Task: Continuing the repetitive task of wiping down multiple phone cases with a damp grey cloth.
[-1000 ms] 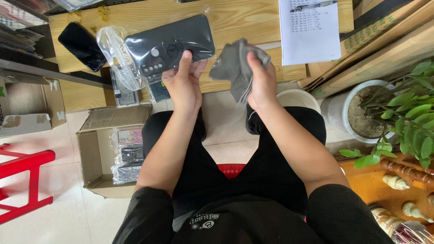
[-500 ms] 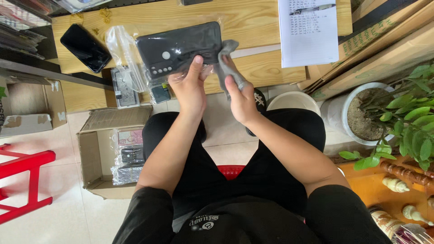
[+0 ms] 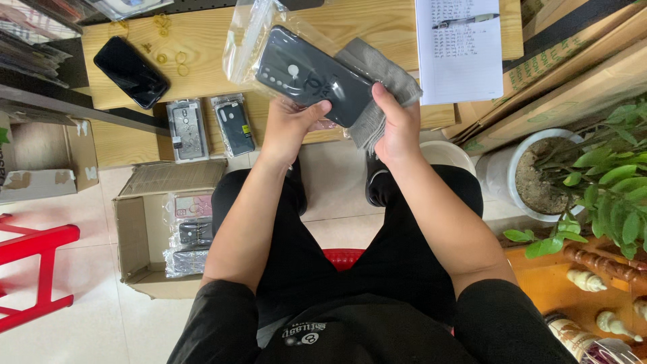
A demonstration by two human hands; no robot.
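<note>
Fingers (image 3: 317,111) of my left hand (image 3: 291,128) curl up around the lower edge of a dark phone case (image 3: 310,75), with the thumb pressed on its face, so that hand is closed on the case. On the other side, my right hand (image 3: 397,125) pinches the case's right end together with a grey cloth (image 3: 384,77); the thumb lies on top and the cloth bunches out above and below the palm. I hold the case up in front of me, over the near edge of the wooden desk (image 3: 202,40), tilted with its left end higher. A clear plastic bag (image 3: 249,40) sits around that upper left end of the case.

On the desk to the left lies a black phone (image 3: 131,72), with a few small yellowish rings scattered just above it. Two packaged cases (image 3: 209,128) rest side by side on the lower shelf near my left wrist. Below them on the floor stands an open cardboard box (image 3: 135,229) with more packaged cases inside. A sheet of paper with a pen on it (image 3: 458,47) lies at the desk's right end, and a potted plant (image 3: 593,175) stands further right.
</note>
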